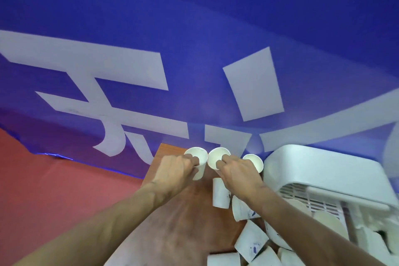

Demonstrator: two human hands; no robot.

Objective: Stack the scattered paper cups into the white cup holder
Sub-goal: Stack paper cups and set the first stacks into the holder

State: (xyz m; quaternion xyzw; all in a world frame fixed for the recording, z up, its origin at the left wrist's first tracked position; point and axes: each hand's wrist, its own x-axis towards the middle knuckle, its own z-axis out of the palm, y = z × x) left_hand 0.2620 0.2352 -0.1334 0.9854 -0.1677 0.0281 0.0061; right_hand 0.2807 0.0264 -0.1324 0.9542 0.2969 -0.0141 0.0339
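Hands pinch cup rims: left hand point(176, 170) one cup point(197, 163), right hand point(239, 171) another point(216, 157).

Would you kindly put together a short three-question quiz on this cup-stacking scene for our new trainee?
1. True or false: each of the hands grips an upright paper cup at the far end of the wooden table.
2. Multiple choice: the third upright cup, which no hand touches, stands A) left of the left hand, B) between the right hand and the white cup holder, C) on the red floor.
3. How do the cups nearer the camera, such as the cup by the right wrist, lie?

Key: 1 true; 2 B; 3 on their sides, scattered.
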